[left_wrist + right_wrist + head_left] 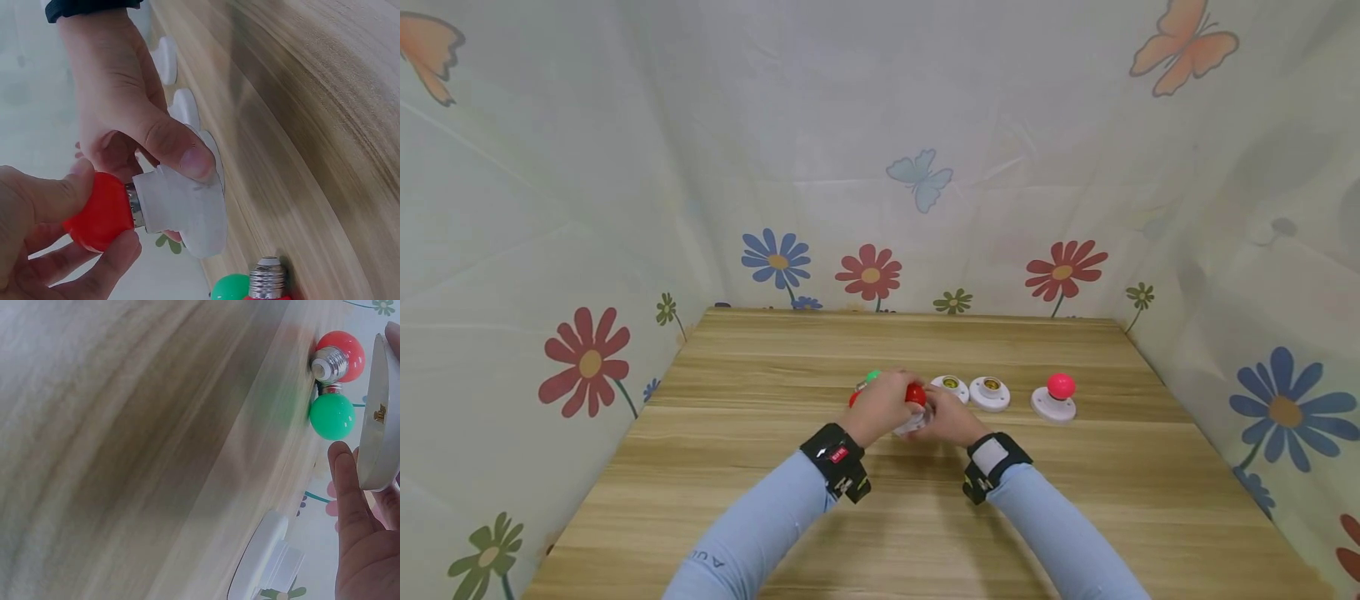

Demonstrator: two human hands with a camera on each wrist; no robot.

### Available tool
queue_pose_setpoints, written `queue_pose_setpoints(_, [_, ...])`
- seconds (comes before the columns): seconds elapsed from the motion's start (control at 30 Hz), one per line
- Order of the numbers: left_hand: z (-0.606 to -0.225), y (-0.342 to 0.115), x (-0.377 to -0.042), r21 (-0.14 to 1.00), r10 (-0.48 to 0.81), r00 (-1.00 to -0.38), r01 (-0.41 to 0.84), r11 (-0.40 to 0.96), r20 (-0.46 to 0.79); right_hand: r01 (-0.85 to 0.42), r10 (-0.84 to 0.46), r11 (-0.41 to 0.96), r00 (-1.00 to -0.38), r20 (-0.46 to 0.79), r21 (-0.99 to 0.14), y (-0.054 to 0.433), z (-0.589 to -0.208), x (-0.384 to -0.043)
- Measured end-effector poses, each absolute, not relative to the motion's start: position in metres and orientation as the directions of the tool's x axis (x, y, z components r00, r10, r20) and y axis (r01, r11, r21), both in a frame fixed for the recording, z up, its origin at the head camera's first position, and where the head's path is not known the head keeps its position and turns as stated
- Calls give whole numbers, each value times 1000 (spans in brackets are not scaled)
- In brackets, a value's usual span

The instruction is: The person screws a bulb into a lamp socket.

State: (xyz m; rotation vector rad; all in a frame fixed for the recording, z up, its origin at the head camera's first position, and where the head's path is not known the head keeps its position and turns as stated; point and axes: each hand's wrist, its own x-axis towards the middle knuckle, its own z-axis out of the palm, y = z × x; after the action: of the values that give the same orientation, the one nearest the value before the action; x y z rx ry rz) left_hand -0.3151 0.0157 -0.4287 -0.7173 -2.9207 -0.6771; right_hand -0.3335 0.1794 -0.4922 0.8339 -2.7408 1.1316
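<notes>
Red bulb (100, 212) pinched in the left hand (883, 407) above the table (910, 533), metal base (134, 205) at the socket (187, 209) the right hand (953, 417) grips; green bulb (332, 417) and second red bulb (351, 355) lie near; two other sockets (989, 403), pink bulb (1062, 386) to the right

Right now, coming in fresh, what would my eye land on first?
Probably the glossy red bulb in the left hand, its metal end at the mouth of the white socket that the right hand holds. After that, the pink bulb, upright on its white base toward the right of the wooden table.
</notes>
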Motion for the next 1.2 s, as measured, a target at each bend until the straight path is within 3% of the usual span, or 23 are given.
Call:
queue_pose_setpoints(0.2, [-433,12,-320,417,407,-897,441,794,174,-464,-455,567,-865,212,-681,179,-491,-332])
queue_pose_setpoints(0.57, [-419,-2,-326,606,495,-869,406,684,23,-367,-414,585,-902,123,-724,182,-495,-335])
queue_pose_setpoints(0.87, [-421,4,-326,480,516,-851,493,726,93,-381,-428,582,-895,128,-719,181,-491,-334])
queue_pose_setpoints(1.2, [-423,6,-324,419,454,-879,469,777,143,-399,-433,574,-889,149,-715,181,-491,-335])
